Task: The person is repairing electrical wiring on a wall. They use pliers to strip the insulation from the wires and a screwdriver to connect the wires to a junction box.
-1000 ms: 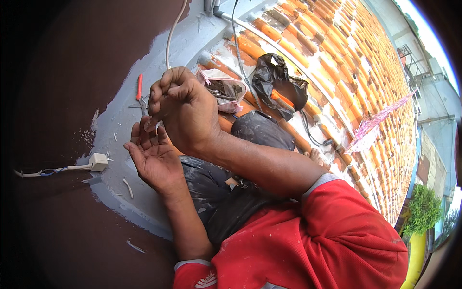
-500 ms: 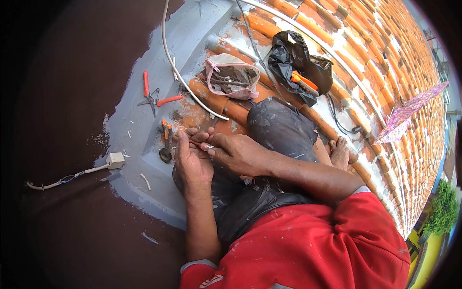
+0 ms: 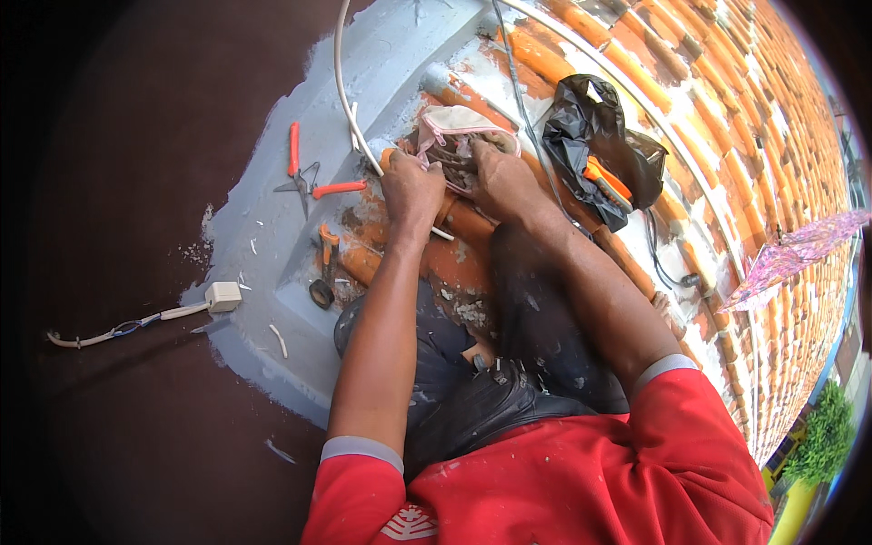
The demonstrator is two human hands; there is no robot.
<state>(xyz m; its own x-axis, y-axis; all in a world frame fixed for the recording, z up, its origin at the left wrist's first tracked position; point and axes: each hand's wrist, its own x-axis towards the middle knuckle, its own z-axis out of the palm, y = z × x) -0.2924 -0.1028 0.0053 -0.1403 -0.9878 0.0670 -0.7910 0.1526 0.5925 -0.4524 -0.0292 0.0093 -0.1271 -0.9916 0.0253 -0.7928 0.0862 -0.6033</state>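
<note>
A pale zip pouch (image 3: 468,118) with a pink zipper lies unzipped on the roof tiles in front of me, holding small dark pieces I cannot name. My left hand (image 3: 414,193) is closed on its near left edge. Reaching into the pouch, my right hand (image 3: 509,184) has its fingers partly hidden among the contents; whether they grip anything does not show. Left of my left forearm lies an orange-and-black cutter knife (image 3: 328,250), with a black roll of tape (image 3: 321,293) at its lower end. Farther left rest red-handled snips (image 3: 302,184), their jaws apart.
A white cable (image 3: 343,82) curves down past the pouch. Right of it lies a black plastic bag (image 3: 590,123) with an orange tool (image 3: 607,182) on it. A white junction box (image 3: 222,296) with wires sits at left. Ridged orange tiles (image 3: 718,136) stretch rightward.
Both hands have moved up and away from my lap to the pouch. The small red-shafted tool with a clear handle, held between them before, is out of sight.
</note>
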